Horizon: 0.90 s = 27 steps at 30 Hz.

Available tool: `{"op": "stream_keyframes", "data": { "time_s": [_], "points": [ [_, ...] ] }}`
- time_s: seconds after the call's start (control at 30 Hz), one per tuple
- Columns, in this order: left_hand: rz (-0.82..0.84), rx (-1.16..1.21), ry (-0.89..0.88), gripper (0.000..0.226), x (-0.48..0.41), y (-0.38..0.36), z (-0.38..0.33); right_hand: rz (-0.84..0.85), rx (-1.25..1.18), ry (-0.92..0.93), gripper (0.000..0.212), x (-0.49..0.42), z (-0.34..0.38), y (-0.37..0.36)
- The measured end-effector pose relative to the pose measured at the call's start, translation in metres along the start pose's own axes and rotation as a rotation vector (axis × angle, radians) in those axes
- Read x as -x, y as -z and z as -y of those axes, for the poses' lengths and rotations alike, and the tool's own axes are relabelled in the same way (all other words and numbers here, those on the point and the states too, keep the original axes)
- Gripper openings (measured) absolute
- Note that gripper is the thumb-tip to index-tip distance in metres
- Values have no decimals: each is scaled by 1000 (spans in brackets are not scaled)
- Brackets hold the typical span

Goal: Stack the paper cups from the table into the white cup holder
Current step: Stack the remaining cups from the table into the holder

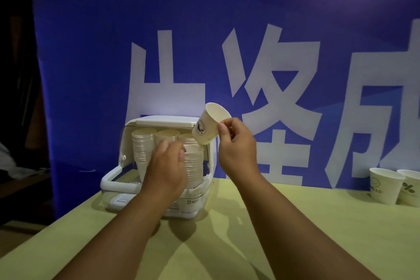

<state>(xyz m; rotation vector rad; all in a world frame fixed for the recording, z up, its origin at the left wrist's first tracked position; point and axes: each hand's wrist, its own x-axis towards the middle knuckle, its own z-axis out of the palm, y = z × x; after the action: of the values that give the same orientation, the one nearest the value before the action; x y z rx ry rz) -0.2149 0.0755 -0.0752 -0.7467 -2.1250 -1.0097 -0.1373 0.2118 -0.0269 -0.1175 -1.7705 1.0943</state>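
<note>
While the left hand (pixel 166 163) reaches into the white cup holder (pixel 163 120) beside a stack of cups (pixel 194 166), its grip unclear, the right hand (pixel 236 150) pinches a tipped paper cup (pixel 210 125) just above the holder. Two more cups (pixel 384 185) stand on the table (pixel 295 223), far right.

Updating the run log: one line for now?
right hand: holds tilted cup | left hand: at stack in holder | table: two cups

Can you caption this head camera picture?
Right hand tilts a paper cup at the white cup holder; left hand holds a stack.
</note>
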Motion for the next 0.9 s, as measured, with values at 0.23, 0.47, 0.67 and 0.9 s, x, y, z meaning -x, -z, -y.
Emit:
{"op": "stream_keyframes", "data": {
  "time_s": [0.23, 0.47, 0.67, 0.9],
  "points": [
    [-130, 208, 51, 25, 6, 0, 1, 241, 194, 56, 9, 6, 1, -11],
    [-114, 261, 90, 48, 4, 2, -3, 300, 149, -35, 29, 10, 0, -16],
    [-146, 201, 128, 34, 3, -1, -3, 316, 246, -117, 35, 18, -24, -33],
    [-154, 190, 185, 32, 3, -4, -2, 264, 228, -188, 41, 25, -30, -36]
  ]
}}
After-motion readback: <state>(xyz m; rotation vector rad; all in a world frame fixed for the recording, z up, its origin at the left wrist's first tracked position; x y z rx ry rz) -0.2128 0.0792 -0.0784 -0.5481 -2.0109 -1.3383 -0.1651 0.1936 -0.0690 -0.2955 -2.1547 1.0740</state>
